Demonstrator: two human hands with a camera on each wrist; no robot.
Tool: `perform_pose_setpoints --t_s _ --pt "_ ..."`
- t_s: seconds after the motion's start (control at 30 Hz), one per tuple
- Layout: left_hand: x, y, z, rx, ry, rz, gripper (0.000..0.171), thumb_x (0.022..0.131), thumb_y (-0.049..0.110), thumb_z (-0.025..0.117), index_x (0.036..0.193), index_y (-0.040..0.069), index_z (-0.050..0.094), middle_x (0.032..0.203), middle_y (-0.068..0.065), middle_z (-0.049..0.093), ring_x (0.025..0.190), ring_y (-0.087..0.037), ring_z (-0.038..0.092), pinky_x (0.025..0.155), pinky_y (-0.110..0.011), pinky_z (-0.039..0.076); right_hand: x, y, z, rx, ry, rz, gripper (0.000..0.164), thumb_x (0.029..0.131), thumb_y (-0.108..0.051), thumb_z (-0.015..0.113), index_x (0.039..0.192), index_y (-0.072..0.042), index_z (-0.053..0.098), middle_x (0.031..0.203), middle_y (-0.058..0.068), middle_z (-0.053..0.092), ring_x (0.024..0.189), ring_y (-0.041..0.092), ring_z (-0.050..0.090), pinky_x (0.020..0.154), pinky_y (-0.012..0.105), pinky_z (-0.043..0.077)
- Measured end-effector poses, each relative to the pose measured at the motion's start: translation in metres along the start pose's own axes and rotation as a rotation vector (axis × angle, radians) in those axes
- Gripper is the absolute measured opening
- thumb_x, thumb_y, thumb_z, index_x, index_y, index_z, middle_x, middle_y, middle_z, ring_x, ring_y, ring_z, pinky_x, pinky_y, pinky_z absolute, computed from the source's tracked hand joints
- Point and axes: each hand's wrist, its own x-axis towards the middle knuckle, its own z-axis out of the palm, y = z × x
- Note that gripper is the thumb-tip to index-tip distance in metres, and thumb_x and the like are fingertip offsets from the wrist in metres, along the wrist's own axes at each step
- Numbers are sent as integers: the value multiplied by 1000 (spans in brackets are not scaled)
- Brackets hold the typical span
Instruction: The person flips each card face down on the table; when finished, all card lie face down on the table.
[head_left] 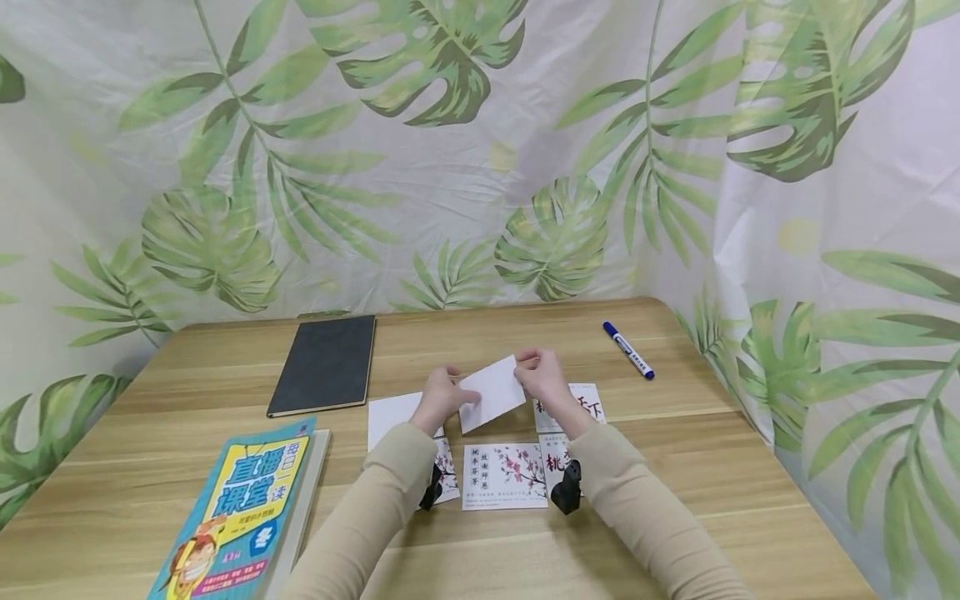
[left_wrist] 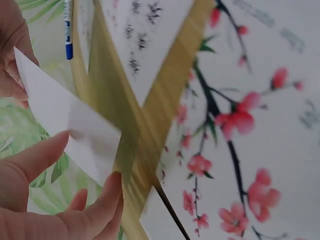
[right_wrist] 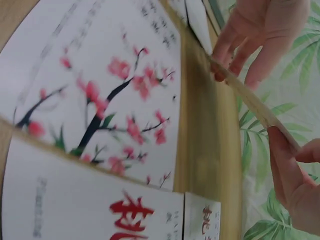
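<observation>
A blank white card (head_left: 492, 394) is held up off the table, tilted, between both hands. My left hand (head_left: 444, 398) pinches its left end, with the thumb on the white face and fingers behind. The right hand (head_left: 542, 377) pinches the card's upper right corner. Seen edge-on in the right wrist view, the card (right_wrist: 255, 102) is thin. Below it on the table lies a card with pink blossoms and dark characters (head_left: 506, 476). To its right are two cards with red characters, the upper one (head_left: 588, 402) partly behind my right wrist. A blank white card (head_left: 390, 414) lies left of my left hand.
A dark notebook (head_left: 324, 364) lies at the back left, and a blue-covered book (head_left: 232, 508) at the front left. A blue-capped marker (head_left: 628, 350) rests at the back right of the wooden table (head_left: 480, 558). A leaf-patterned curtain (head_left: 450, 167) hangs behind.
</observation>
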Motion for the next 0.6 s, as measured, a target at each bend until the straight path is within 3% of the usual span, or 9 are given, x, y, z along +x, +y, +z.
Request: perform_pose_setpoints --t_s 0.1,0.23,0.37,0.43,0.6 --pt "0 0 3 87 33 48 57 67 -6 71 120 -12 51 121 -29 54 99 -36 59 87 -38 53 1 6 -1 -165 -59 -19 21 76 8 57 96 3 63 79 8 59 58 12 51 47 19 44" --pt "0 -2 9 229 59 98 47 63 -10 68 109 -12 58 116 -29 51 100 -38 56 90 -40 52 2 12 2 -404 -150 -72 23 73 6 63 94 0 68 86 11 60 71 17 52 57 21 45" --pt "-2 -4 13 337 63 112 43 63 -11 66 106 -11 61 114 -27 50 104 -38 53 95 -43 48 -1 16 5 -517 -229 -84 34 69 7 63 101 -3 69 96 13 63 81 22 56 65 26 50" --pt "-4 -5 13 366 61 113 41 64 -11 65 104 -11 63 112 -27 50 103 -38 53 95 -44 48 -3 16 7 -576 -250 -113 34 69 6 64 101 -4 70 101 14 65 90 27 58 76 33 52" --pt "-5 -4 11 384 48 101 37 63 -8 68 100 -8 64 110 -24 53 100 -35 53 93 -43 48 -6 16 6 -755 -216 -220 21 74 -6 72 94 -11 74 109 11 67 111 33 51 103 46 37"
